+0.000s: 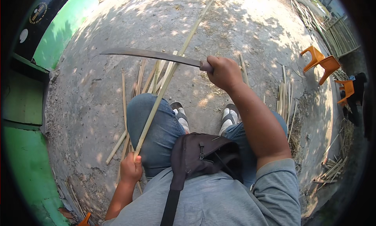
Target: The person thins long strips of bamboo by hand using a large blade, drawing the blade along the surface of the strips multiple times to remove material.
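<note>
Pale strips: from my remote feed, these loose strips [116, 147] lie on the ground [86, 93] around the left knee [150, 124]; I judge them already cut.
Left hand: I see the left hand [131, 170] closed round the long strip's near end.
Long knife: its blade [149, 53] crosses the long strip.
Long strip: this [158, 102] slants over the left knee toward the ground's far edge; I judge it the piece in work, unfinished.
Right hand: I see the right hand [224, 73] wrapped round the knife's handle.
Right-hand pieces: more [282, 95] lie beyond the right knee [279, 122]; finished or waiting, I cannot tell.
Hidden: the left palm covers the strip's near tip; blade contact is unclear to me; the far end is cut off.
</note>
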`<act>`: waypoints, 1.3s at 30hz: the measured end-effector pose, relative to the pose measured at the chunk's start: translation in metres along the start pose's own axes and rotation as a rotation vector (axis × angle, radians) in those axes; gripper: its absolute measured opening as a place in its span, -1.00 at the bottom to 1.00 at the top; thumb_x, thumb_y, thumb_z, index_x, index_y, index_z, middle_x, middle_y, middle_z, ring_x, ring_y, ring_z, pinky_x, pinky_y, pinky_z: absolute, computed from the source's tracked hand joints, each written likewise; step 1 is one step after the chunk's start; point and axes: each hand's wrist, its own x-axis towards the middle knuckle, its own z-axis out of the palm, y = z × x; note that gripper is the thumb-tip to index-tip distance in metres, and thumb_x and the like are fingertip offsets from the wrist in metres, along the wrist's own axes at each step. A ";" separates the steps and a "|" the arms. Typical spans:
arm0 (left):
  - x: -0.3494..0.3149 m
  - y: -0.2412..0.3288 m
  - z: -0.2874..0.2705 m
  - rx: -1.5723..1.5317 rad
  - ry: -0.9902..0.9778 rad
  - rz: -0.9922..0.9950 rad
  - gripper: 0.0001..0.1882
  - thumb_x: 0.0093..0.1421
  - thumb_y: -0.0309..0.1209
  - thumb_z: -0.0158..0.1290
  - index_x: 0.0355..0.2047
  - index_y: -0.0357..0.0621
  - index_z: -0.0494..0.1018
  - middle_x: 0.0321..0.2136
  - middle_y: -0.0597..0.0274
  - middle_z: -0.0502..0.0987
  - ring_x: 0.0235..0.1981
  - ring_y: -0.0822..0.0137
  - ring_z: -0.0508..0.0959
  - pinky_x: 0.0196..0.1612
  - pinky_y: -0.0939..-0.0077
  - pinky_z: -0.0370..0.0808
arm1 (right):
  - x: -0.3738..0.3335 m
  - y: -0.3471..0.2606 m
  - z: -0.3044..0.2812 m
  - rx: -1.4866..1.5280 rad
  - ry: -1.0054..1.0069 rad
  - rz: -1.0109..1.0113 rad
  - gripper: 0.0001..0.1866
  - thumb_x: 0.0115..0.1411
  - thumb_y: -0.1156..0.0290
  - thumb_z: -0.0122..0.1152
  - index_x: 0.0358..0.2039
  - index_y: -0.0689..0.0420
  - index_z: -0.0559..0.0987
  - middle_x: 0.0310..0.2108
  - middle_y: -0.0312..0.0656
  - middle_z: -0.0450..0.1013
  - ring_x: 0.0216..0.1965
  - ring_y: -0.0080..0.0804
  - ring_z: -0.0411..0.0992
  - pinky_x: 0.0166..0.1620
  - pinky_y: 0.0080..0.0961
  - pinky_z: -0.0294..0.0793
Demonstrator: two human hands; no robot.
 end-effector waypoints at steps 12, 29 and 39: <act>0.003 -0.010 -0.005 -0.144 -0.094 0.012 -0.35 0.52 0.12 -0.21 -0.40 -0.27 0.39 -0.62 -0.17 0.46 -0.53 -0.31 0.53 -0.47 -0.01 0.38 | -0.003 -0.010 -0.001 -0.003 -0.003 -0.175 -0.90 0.18 0.28 0.27 -0.39 -0.01 0.58 -0.51 -0.11 0.57 -0.38 0.05 0.58 -0.29 -0.02 0.54; 0.007 -0.006 -0.004 -0.123 -0.121 -0.016 -0.31 0.51 0.17 -0.26 -0.38 -0.28 0.39 -0.60 -0.22 0.45 -0.50 -0.38 0.51 -0.46 -0.05 0.37 | 0.011 0.000 -0.034 -0.029 -0.026 0.066 -0.91 0.19 0.28 0.29 -0.36 -0.03 0.61 -0.48 -0.10 0.58 -0.35 0.05 0.60 -0.27 -0.02 0.55; -0.002 0.000 0.006 0.074 0.055 0.011 -0.38 0.50 0.13 -0.20 -0.30 -0.25 0.41 -0.55 -0.28 0.49 -0.44 -0.44 0.54 -0.44 -0.19 0.42 | -0.008 -0.009 -0.062 -0.062 -0.090 -0.139 -0.88 0.15 0.25 0.32 -0.39 -0.03 0.61 -0.50 -0.15 0.57 -0.38 0.02 0.60 -0.24 -0.04 0.55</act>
